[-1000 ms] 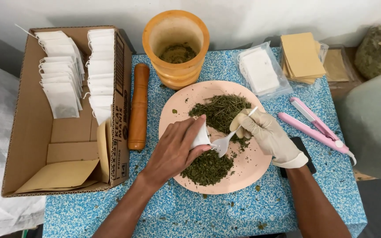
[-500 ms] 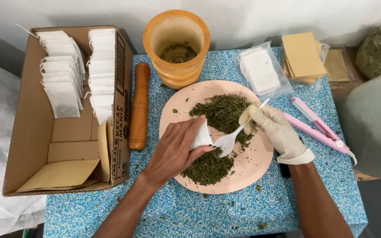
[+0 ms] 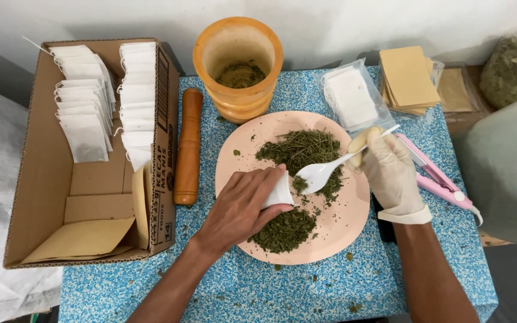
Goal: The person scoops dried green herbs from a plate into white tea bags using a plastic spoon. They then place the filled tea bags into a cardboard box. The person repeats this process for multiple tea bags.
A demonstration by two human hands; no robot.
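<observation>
Blue speckled table (image 3: pixel 258 287), pink plate (image 3: pixel 342 221) of dried herbs (image 3: pixel 300 146) at centre. Left hand (image 3: pixel 240 209) clenched round white bag (image 3: pixel 279 194) over plate; gloved right hand (image 3: pixel 390 170) gripped white spoon (image 3: pixel 318 173), bowl just beside bag.

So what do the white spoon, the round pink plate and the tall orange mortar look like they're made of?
White spoon: likely plastic, smooth with a slight sheen. Round pink plate: probably plastic or melamine, with an even matte colour. Tall orange mortar: looks like turned wood, with ringed grooves and a glossy varnish, though the grain is unclear.
</observation>
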